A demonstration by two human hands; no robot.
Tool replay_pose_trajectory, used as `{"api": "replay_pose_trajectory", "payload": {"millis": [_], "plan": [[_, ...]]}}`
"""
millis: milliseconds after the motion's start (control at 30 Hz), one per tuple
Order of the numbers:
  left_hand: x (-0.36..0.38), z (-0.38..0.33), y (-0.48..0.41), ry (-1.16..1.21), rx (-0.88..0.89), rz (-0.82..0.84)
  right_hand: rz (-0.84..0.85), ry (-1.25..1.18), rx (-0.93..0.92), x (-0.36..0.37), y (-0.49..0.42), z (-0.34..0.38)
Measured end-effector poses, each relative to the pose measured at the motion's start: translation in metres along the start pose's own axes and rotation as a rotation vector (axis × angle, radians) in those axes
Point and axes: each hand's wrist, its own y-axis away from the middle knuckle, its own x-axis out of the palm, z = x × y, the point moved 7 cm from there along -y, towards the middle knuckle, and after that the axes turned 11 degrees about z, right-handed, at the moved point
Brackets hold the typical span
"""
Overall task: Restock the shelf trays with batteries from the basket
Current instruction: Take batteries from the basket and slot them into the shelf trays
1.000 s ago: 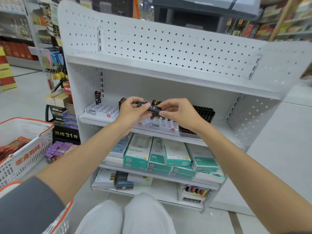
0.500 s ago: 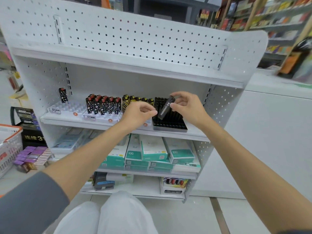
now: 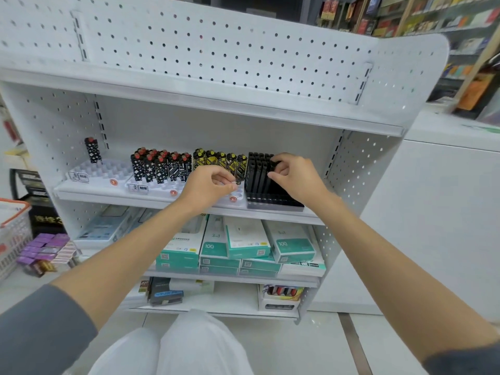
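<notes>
On the middle shelf a black tray [image 3: 273, 205] holds rows of black batteries [image 3: 255, 169]. My right hand [image 3: 296, 178] reaches over this tray and pinches one black battery [image 3: 272, 163] at the tray's back right, upright among the others. My left hand [image 3: 209, 184] hovers with curled fingers in front of the yellow-and-black batteries [image 3: 216, 158]; I see nothing in it. To the left, red-topped patterned batteries [image 3: 159, 166] fill part of a white tray [image 3: 159, 187]. A single patterned battery [image 3: 92, 149] stands in the leftmost white tray [image 3: 102, 173].
The orange-rimmed basket [image 3: 13, 226] sits on the floor at far left, beside purple boxes [image 3: 46, 250]. Teal-and-white boxes [image 3: 243, 247] fill the shelf below. A white counter [image 3: 446, 212] stands to the right. My knees are at the bottom centre.
The right hand took the black battery from between both hands, carried it right and lowered it into the black tray. The left hand stayed near the yellow-and-black batteries. The view panned right.
</notes>
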Motion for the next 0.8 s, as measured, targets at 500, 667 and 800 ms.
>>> {"api": "replay_pose_trajectory", "payload": {"millis": [500,667,800], "plan": [[-0.033,-0.011,0.037,-0.077,0.053,-0.144,-0.126,0.126,-0.061,0.004,0.025,0.032],[-0.078,0.029,0.1,-0.25,-0.121,-0.128,0.047,0.117,-0.159,0.065,0.04,0.09],[-0.123,0.087,0.177,-0.336,-0.314,-0.124,0.247,0.101,-0.254,0.147,0.054,0.154]]}}
